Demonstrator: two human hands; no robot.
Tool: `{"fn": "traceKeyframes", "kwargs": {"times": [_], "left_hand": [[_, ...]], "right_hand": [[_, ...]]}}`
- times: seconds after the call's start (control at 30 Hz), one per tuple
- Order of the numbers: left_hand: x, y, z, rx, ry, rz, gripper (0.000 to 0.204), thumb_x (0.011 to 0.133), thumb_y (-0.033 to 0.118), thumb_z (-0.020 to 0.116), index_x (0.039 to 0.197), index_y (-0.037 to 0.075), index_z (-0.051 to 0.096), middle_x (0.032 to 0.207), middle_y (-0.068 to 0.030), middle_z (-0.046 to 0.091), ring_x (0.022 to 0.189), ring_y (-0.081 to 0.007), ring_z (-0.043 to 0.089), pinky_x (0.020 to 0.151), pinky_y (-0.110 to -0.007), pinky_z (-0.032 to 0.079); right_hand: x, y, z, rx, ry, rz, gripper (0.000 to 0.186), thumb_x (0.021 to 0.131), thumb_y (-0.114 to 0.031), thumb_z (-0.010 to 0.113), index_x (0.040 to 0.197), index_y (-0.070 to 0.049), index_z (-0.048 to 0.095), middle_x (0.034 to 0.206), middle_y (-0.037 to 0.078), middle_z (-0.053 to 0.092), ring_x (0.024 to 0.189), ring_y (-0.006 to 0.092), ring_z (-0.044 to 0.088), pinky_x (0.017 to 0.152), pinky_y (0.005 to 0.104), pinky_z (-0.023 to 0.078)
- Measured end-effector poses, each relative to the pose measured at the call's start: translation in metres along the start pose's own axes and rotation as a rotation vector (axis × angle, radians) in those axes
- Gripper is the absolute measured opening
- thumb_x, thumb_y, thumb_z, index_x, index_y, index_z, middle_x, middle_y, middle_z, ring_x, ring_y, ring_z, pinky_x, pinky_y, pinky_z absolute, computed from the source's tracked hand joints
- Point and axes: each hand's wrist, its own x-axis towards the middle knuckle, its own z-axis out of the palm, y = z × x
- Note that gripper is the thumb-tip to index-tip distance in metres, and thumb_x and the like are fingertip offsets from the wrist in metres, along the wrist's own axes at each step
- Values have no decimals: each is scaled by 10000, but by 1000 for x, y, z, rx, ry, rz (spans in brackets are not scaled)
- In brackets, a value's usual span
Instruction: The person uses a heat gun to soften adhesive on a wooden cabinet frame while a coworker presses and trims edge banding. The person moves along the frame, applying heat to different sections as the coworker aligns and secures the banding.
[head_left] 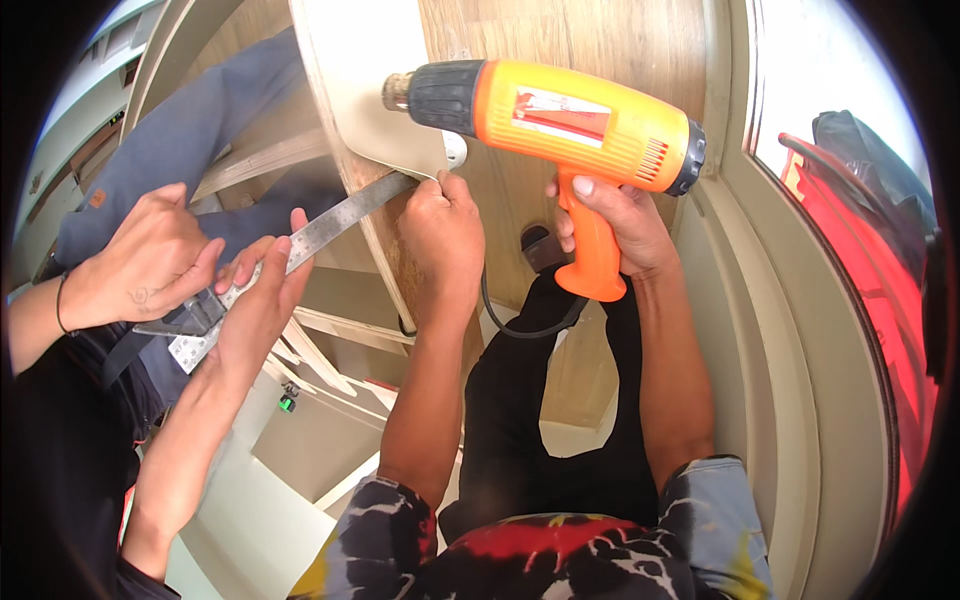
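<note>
My right hand (pixel 615 225) grips the handle of an orange heat gun (pixel 580 125), its black-collared metal nozzle pointing left over a pale panel (pixel 365 50). With closed fingertips, my left hand (pixel 440 225) pinches a thin cream strip (pixel 400 163) along the panel’s rounded corner. Close beside it, a steel ruler (pixel 325 225) runs diagonally up to that corner. A co-worker’s two hands (pixel 160 255) are at the ruler’s lower end, around a dark tool (pixel 190 325) that I cannot make out.
Wooden shelving frames (pixel 340 325) stand on the left, with the co-worker’s grey-trousered legs (pixel 190 130) among them. A black cord (pixel 515 330) hangs below the gun. A wood-look surface (pixel 540 30) lies behind it. A framed opening (pixel 845 360) shows red and dark objects (pixel 890 310) at right.
</note>
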Motion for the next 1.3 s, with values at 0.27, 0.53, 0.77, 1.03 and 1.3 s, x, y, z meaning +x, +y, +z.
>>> {"fn": "traceKeyframes", "kwargs": {"times": [0.27, 0.53, 0.77, 1.03, 1.3], "left_hand": [[6, -8, 19, -66, 81, 34, 409, 960, 185, 555, 648, -76, 592, 571, -250, 579, 503, -380, 601, 533, -500, 484], [-9, -51, -22, -184, -176, -265, 326, 948, 224, 590, 843, -73, 671, 784, -221, 720, 758, -381, 710, 771, -457, 559], [-32, -55, -23, -157, -218, -221, 525, 989, 242, 621, 1438, -21, 544, 1265, -235, 685, 1165, -382, 665, 987, -442, 536], [-44, -40, 16, -884, 13, -827, 535, 1028, 143, 607, 1456, -119, 420, 1427, -235, 543, 1280, -290, 573, 1123, -428, 482], [-38, -8, 33, -831, 100, -763, 742, 1018, 126, 620, 1582, -47, 168, 1675, -245, 175, 1542, -364, 247, 1243, -458, 283]], "right_hand": [[47, -70, 30, 66, 45, -380, 305, 969, -247, 734, 1162, -36, 626, 953, 87, 670, 704, 157, 674, 602, 316, 600], [-39, -27, -21, -224, 352, -103, 362, 937, -226, 789, 1183, -49, 591, 938, 62, 640, 668, 156, 667, 548, 313, 582], [-48, 1, -20, -246, 352, 161, 360, 913, -249, 810, 1127, -37, 615, 895, 60, 648, 658, 146, 674, 536, 317, 585], [-51, 10, -12, -273, 494, 211, 340, 899, -233, 805, 1123, -36, 640, 922, 57, 642, 679, 148, 667, 566, 317, 579], [-47, -5, -4, -320, 525, 238, 340, 924, -240, 801, 1155, -49, 639, 963, 27, 649, 709, 145, 667, 615, 321, 581]]}}
